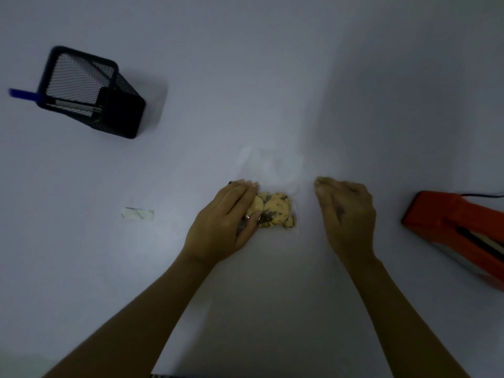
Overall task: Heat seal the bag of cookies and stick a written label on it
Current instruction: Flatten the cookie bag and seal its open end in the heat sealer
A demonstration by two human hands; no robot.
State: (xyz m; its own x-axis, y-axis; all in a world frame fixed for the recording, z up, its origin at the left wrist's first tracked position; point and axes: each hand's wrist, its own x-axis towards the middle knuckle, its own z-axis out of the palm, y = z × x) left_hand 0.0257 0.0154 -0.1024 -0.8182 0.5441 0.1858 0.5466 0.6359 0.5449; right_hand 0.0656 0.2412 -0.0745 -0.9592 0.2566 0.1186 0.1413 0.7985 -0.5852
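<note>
A clear plastic bag (272, 165) lies flat at the table's middle, with several chocolate-chip cookies (274, 211) at its near end. My left hand (226, 216) rests on the bag's left side, thumb against the cookies. It is closed around a thin pen: a dark tip shows past the fingertips and a metal part shows by the thumb. My right hand (345, 211) hovers just right of the bag, fingers together and slightly curled, holding nothing. A small white label (137, 213) lies on the table to the left. An orange heat sealer (458, 227) sits at the right edge.
A black mesh pen holder (90, 91) stands at the back left, with a blue pen (24, 94) sticking out of it. The heat sealer's black cord (482, 195) runs off to the right. The table top (272, 77) is white.
</note>
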